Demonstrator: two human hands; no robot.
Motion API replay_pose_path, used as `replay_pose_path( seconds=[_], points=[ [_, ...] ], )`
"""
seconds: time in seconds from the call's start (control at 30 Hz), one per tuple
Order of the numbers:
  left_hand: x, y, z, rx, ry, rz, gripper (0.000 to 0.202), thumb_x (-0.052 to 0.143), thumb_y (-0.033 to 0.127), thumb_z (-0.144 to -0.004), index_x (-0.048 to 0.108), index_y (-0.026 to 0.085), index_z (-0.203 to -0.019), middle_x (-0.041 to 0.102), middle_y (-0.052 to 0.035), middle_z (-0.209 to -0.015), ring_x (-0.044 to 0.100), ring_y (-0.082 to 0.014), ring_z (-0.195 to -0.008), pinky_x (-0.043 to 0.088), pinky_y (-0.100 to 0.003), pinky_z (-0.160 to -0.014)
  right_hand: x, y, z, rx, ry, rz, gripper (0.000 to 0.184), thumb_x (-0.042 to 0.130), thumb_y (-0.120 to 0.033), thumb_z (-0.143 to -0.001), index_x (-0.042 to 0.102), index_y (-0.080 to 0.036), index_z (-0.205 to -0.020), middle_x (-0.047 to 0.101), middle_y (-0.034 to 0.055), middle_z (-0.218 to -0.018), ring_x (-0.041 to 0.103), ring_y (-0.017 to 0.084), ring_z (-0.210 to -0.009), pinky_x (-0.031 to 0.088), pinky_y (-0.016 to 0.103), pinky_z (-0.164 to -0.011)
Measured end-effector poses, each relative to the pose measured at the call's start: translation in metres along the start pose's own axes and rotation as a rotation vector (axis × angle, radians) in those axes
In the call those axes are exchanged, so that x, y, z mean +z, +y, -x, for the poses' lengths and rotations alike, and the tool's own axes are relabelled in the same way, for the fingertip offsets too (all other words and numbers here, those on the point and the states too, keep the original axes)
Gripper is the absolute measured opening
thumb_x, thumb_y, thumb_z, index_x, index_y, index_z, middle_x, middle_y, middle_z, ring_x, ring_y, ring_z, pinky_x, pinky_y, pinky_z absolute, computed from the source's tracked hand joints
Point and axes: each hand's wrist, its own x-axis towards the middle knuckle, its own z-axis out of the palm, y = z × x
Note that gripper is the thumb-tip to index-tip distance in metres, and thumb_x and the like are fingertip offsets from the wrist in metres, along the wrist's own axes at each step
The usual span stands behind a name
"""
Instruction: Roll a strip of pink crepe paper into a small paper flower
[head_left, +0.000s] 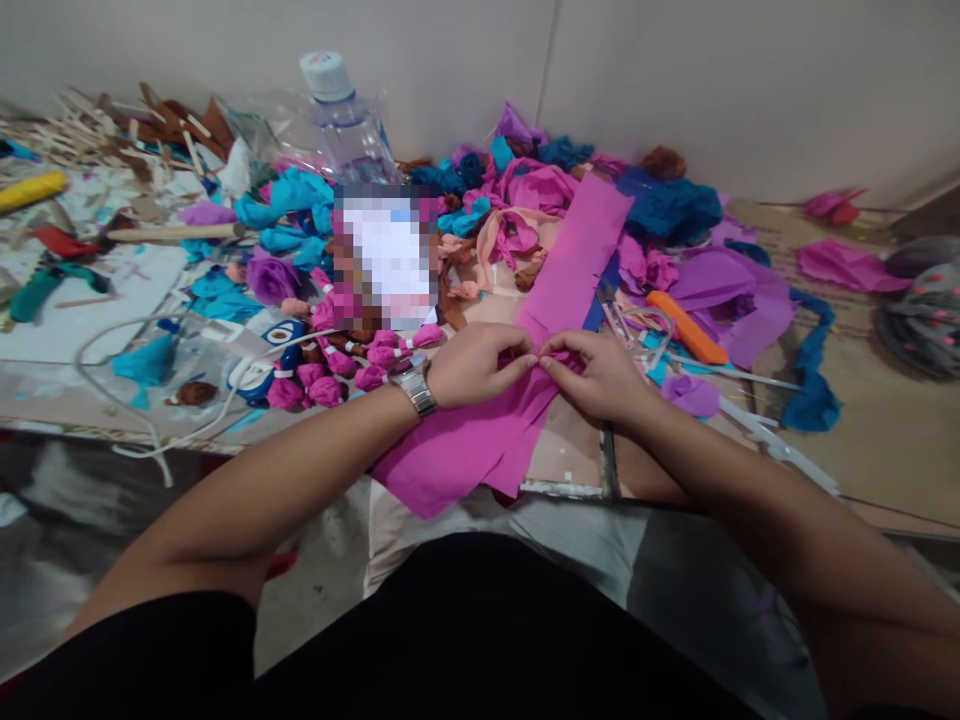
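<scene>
The left hand point(480, 368) and the right hand point(596, 375) were brought together over the table point(566, 455), thumbs and forefingers nearly meeting, the other fingers curled inward. Both were closed to a small pinch on pink paper point(581, 250), though the exact bit caught was hidden by the fingertips. The paper was laid beneath the hands; on the far side it was stretched away as a long strip, slanting rightward, and on the near side it was spread wider, below the left wrist and past the table's edge. A watch point(415, 388) was worn on that wrist.

Just left of the left hand, pink buds point(326, 390) were gathered, several of them ringed with white bands. Beyond the buds, a blue and white device point(281, 338) was seen, and farther out a capped bottle point(350, 130) was stood upright. Well to the left of the hands, sticks point(94, 135) were heaped.

Just beyond the right hand, an orange cutter point(690, 328) was laid aslant. Purple paper point(739, 300) was crumpled behind it, and farther right a blue strip point(814, 370) was left twisted. At the far right, a dark rounded object point(926, 320) was partly cut off by the frame.
</scene>
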Motion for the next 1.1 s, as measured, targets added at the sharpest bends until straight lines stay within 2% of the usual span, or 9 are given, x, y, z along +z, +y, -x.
replay_pose_path(
  seconds=[0.4, 0.7, 0.97, 1.1],
  points=[
    [0.0005, 0.0010, 0.0006, 0.007, -0.021, 0.003, 0.030, 0.058, 0.037, -0.102, 0.075, 0.016, -0.088, 0.075, -0.0033, -0.079, 0.063, -0.0149, -0.069, 0.041, -0.030, -0.068, -0.0008, 0.0005, 0.0013, -0.020, 0.023, 0.032, 0.009, 0.063, -0.025, -0.092, 0.071, -0.021, -0.091, 0.073, 0.0021, -0.081, 0.065, 0.018, -0.073, 0.045, 0.031, -0.069],
    [-0.0028, 0.0024, 0.0005, -0.007, -0.023, 0.030, 0.030, 0.059, 0.038, -0.102, 0.077, 0.017, -0.091, 0.078, -0.0036, -0.082, 0.067, -0.0155, -0.072, 0.042, -0.029, -0.069, -0.0017, -0.0008, 0.0002, -0.035, 0.037, 0.047, 0.007, 0.064, -0.026, -0.093, 0.070, -0.022, -0.092, 0.075, 0.0027, -0.085, 0.066, 0.019, -0.074, 0.047, 0.032, -0.071],
    [-0.0048, 0.0023, 0.0003, 0.010, -0.045, 0.027, 0.039, 0.053, 0.040, -0.103, 0.072, 0.017, -0.079, 0.069, -0.0015, -0.068, 0.057, -0.0131, -0.062, 0.038, -0.029, -0.064, 0.0001, -0.0018, 0.0004, -0.009, 0.060, 0.022, 0.008, 0.065, -0.027, -0.094, 0.071, -0.023, -0.093, 0.077, 0.0029, -0.086, 0.067, 0.020, -0.075, 0.050, 0.032, -0.072],
    [-0.0049, -0.0003, 0.0001, 0.005, -0.041, 0.027, 0.031, 0.058, 0.038, -0.099, 0.074, 0.017, -0.083, 0.071, -0.0022, -0.072, 0.061, -0.0143, -0.066, 0.040, -0.029, -0.067, -0.0004, -0.0028, 0.0008, 0.002, 0.062, 0.031, 0.009, 0.065, -0.028, -0.095, 0.071, -0.022, -0.091, 0.076, 0.0026, -0.084, 0.066, 0.019, -0.074, 0.049, 0.031, -0.071]
  ],
)
